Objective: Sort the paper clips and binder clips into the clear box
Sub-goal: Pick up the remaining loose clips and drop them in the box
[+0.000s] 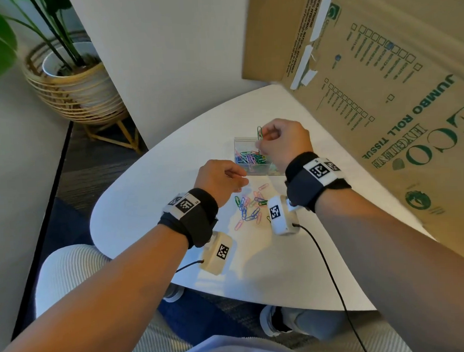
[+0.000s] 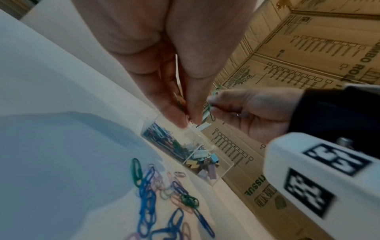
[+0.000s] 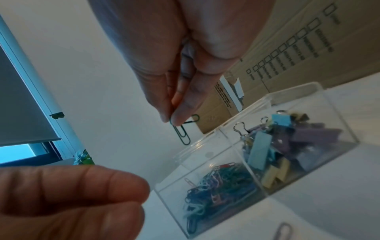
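The clear box (image 1: 239, 141) stands on the white table (image 1: 147, 206); one compartment holds coloured paper clips (image 3: 218, 186), the other pastel binder clips (image 3: 287, 146). Just above the paper-clip side, my right hand (image 1: 261, 142) pinches two linked dark green paper clips (image 3: 183, 134) between thumb and fingertip (image 3: 180, 116). My left hand (image 1: 239, 181) hovers near the box's front edge over the loose paper clips (image 1: 249, 207), its fingertips (image 2: 180, 120) pinched together on what looks like a thin paper clip. The loose clips (image 2: 156, 191) lie scattered in blue, pink, purple and green.
A tall cardboard box (image 1: 381, 89) stands along the table's right side, close behind the clear box. A potted plant in a wicker basket (image 1: 72, 84) sits on the floor at the far left. A black cable (image 1: 328, 264) runs from the right wrist across the table's near edge.
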Demonstrator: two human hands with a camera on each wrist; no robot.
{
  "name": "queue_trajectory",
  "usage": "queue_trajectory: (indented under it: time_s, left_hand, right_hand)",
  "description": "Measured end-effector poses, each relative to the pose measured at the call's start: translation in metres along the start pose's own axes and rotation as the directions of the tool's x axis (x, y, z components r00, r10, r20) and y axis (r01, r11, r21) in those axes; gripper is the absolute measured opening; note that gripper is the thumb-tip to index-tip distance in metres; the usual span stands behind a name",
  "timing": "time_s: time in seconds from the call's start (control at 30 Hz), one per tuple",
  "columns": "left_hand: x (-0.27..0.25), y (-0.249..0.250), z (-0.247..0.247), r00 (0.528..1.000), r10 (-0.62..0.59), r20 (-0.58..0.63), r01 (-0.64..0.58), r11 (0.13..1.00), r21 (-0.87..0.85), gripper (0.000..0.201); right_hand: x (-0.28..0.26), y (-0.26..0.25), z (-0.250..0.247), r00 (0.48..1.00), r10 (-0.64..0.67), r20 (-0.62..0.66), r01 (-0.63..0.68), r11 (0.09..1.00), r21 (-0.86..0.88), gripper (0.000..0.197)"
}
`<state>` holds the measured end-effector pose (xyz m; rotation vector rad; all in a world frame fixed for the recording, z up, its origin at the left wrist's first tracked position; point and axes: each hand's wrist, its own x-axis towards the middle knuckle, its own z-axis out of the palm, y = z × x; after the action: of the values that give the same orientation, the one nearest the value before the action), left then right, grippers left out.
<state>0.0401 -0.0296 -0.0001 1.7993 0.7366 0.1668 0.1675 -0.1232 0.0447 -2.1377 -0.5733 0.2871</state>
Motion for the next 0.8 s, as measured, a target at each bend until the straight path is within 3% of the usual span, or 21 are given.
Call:
queue_trajectory:
  time_s: [0.07,0.2,0.4,0.6,0.7,0.73,0.8]
  left_hand:
    - [0.003,0.004,0.0,1.0,0.007,-0.004,-0.007,1.0,-0.015,0.01]
    - [0.017,0.019,-0.007,0.997,0.057,-0.061,-0.056,0.998,0.011,0.01]
    - [0.044,0.051,-0.001,0.979,0.174,-0.108,-0.152,0.971,0.183,0.006]
    - [0.041,0.045,0.004,0.981,0.191,0.028,-0.188,0.912,0.364,0.024]
    - [0.021,0.035,-0.005,0.968,0.25,0.029,-0.245,0.909,0.336,0.031]
    - [0.013,0.029,-0.008,0.961,0.275,0.043,-0.273,0.903,0.331,0.033]
    - [-0.002,0.015,-0.012,0.953,0.262,0.152,-0.302,0.868,0.395,0.04]
  right_hand:
    - [0.008,-0.005,0.003,1.0,-0.018,0.009,0.019,0.999,-0.045,0.014]
    - [0.01,0.0,0.002,0.98,0.053,0.189,-0.005,0.969,-0.246,0.035]
    - [-0.009,0.008,-0.01,0.999,-0.011,0.037,0.015,0.996,-0.091,0.016]
    - [-0.035,0.031,-0.023,0.986,-0.032,0.165,0.046,0.995,-0.084,0.015]
    - [-0.039,0.043,-0.04,0.974,-0.019,0.227,0.057,0.985,-0.163,0.013]
    - [-0.039,0.047,-0.046,0.96,-0.008,0.281,0.074,0.971,-0.225,0.016]
    - [-0.041,0.056,-0.052,0.901,0.045,0.431,0.143,0.908,-0.394,0.041]
